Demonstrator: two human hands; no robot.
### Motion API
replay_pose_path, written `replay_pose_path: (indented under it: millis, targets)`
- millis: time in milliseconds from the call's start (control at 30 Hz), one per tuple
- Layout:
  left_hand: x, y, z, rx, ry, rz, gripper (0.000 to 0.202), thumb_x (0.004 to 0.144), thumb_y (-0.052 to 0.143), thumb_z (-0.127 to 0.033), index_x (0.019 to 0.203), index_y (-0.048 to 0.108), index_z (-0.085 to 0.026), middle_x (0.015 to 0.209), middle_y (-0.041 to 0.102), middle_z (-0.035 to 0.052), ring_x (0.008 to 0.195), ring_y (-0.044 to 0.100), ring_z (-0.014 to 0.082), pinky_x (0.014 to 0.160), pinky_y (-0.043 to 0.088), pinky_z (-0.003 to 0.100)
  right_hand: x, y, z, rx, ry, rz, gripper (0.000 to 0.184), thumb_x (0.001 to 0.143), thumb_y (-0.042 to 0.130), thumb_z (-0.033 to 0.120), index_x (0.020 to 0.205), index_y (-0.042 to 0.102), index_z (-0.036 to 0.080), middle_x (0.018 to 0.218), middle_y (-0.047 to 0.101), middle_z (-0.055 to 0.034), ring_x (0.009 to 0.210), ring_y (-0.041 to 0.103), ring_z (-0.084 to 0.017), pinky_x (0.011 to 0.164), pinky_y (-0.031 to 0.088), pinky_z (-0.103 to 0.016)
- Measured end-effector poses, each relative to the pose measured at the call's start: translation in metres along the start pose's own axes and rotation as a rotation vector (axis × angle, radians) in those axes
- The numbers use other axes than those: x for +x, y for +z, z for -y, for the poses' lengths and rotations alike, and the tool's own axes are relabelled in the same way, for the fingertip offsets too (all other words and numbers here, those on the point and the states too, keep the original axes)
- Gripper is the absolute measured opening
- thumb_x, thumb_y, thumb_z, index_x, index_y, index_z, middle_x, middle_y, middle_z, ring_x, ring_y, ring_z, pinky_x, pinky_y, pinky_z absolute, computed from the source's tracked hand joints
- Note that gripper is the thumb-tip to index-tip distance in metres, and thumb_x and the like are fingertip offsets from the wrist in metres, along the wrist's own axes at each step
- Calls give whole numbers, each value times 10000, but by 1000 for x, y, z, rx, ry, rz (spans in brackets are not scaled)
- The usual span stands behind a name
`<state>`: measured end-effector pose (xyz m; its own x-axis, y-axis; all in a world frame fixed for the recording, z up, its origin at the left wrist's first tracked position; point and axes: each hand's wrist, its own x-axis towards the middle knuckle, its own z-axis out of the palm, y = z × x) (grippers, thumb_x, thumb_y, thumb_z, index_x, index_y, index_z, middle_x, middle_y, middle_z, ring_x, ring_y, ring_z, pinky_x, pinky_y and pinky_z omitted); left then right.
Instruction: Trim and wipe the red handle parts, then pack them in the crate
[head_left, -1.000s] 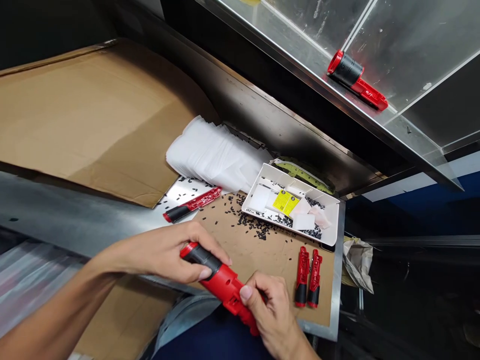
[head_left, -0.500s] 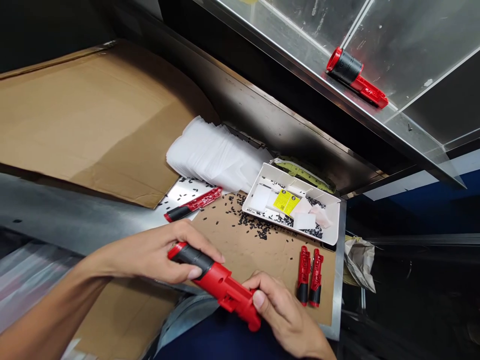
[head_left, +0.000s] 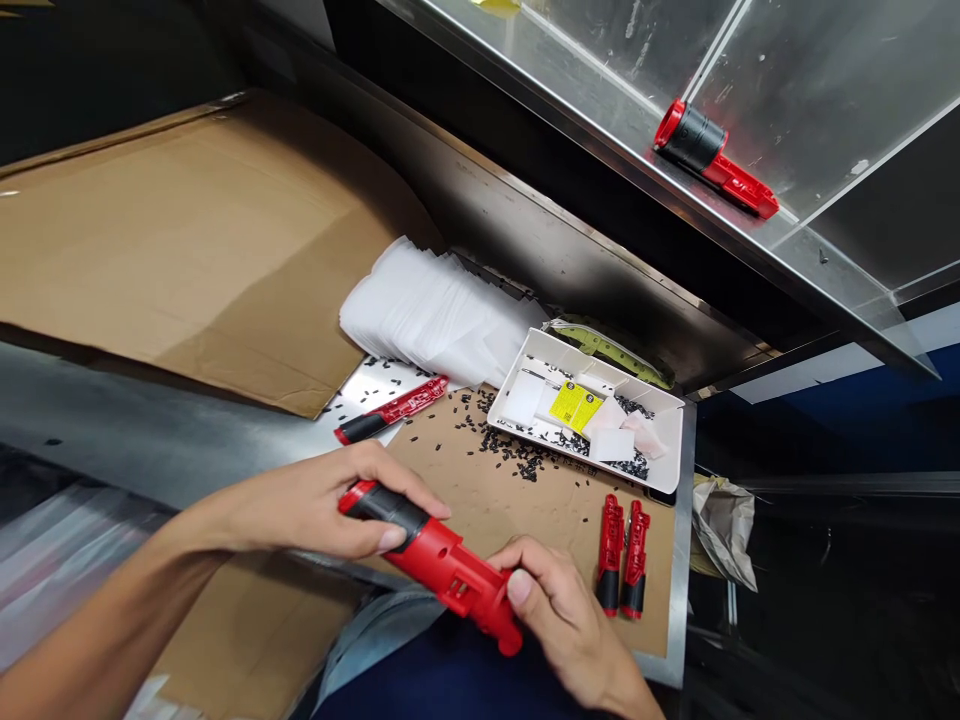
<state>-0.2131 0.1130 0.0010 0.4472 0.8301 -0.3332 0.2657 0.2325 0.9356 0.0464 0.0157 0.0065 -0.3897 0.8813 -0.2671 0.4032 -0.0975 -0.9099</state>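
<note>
A red and black plastic tool housing [head_left: 439, 560] is held tilted above my lap. My left hand [head_left: 330, 505] wraps around its black end, thumb on the near side. At the lower red end, my right hand [head_left: 559, 610] pinches the housing between thumb and fingers. Two similar red and black housing pieces [head_left: 622, 555] lie side by side on the cardboard to the right. Another housing piece [head_left: 394, 410] rests at the left, partly on a shiny sheet.
Small black parts [head_left: 517, 450] are scattered in front of a white tray [head_left: 585, 475] holding papers and a yellow label. Behind lie stacked white sheets [head_left: 442, 315]. A large cardboard sheet [head_left: 165, 240] covers the left. One more housing [head_left: 712, 155] stands on the metal shelf above.
The housing has rolled slightly in my hands, showing more of its slotted side. Both hands keep their hold, and the view has shifted a little.
</note>
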Motion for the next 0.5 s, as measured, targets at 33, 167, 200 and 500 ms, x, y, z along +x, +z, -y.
replay_pose_path:
  millis: [33, 167, 200, 500]
  targets:
    - [0, 0, 2, 79, 18, 97, 268, 567, 809, -266, 835, 808, -247, 857, 796, 59, 779, 699, 270, 714, 507, 258, 3, 2, -2, 8, 11, -44, 441, 969, 393, 545, 849, 653, 209, 741, 601, 3, 706, 523, -137, 664, 392, -233]
    - [2, 7, 12, 47, -3, 149, 226, 690, 741, -354, 878, 805, -246, 880, 790, 37, 789, 673, 231, 687, 468, 208, 28, 6, -20, 255, 69, -132, 519, 892, 524, 585, 582, 549, 170, 480, 404, 58, 444, 340, -69, 454, 268, -207]
    - [2, 10, 16, -7, -13, 111, 231, 703, 737, -367, 879, 805, -234, 857, 785, 31, 739, 655, 203, 653, 456, 193, 35, 4, -28, 318, 80, -159, 530, 886, 514, 610, 603, 564, 165, 472, 426, 57, 420, 347, -65, 440, 276, -204]
    - [16, 62, 53, -660, -134, -208, 401, 778, 665, -586, 941, 766, -234, 903, 747, 48, 944, 649, 230, 830, 508, 292, 62, 2, -76, 549, 65, -405, 663, 730, 735, 610, 1233, 545, 222, 1175, 676, -109, 1089, 624, -187, 861, 487, -271]
